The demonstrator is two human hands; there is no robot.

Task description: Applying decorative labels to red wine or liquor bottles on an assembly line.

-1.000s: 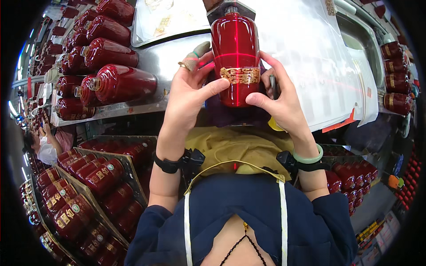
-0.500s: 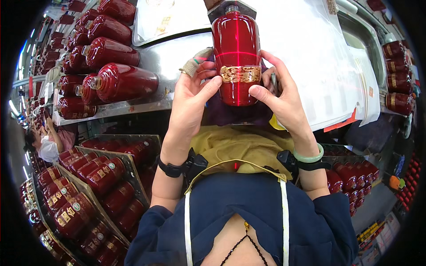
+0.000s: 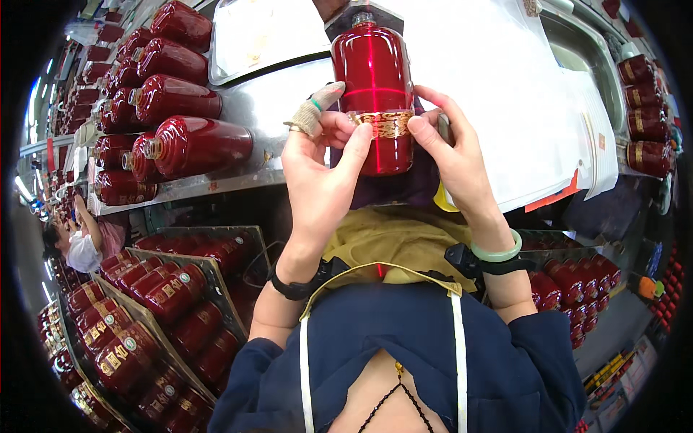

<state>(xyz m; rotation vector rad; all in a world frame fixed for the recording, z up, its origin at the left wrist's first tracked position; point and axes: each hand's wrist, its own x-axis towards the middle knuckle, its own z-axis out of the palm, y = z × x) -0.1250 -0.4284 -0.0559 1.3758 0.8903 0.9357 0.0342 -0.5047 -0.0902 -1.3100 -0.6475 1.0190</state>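
A glossy dark red bottle [image 3: 372, 68] lies in front of me with its uncapped neck pointing away. Around its lower part runs an ornate gold band label [image 3: 382, 124]. Red laser lines cross on the glass above the band. My left hand [image 3: 317, 155] grips the bottle's left side, its thumb pressed on the band's left part; a knitted finger cover with a green ring sits on the index finger. From the right, my right hand [image 3: 458, 155] holds the bottle, thumb tip at the band's right end. Its other fingers are partly hidden behind the bottle.
A dark block [image 3: 354, 25] supports the bottle's neck end. Several red bottles [image 3: 177, 97] lie on the metal table at left. White sheets [image 3: 505, 108] cover the right side, beside a metal tray [image 3: 577, 54]. Divided crates [image 3: 245, 234] of bottles stand below left. Another person [image 3: 83, 249] is far left.
My left thumb has moved right and up from the bottle's edge onto the gold band. My right thumb has shifted up to the band's right end. The bottle appears slightly farther left.
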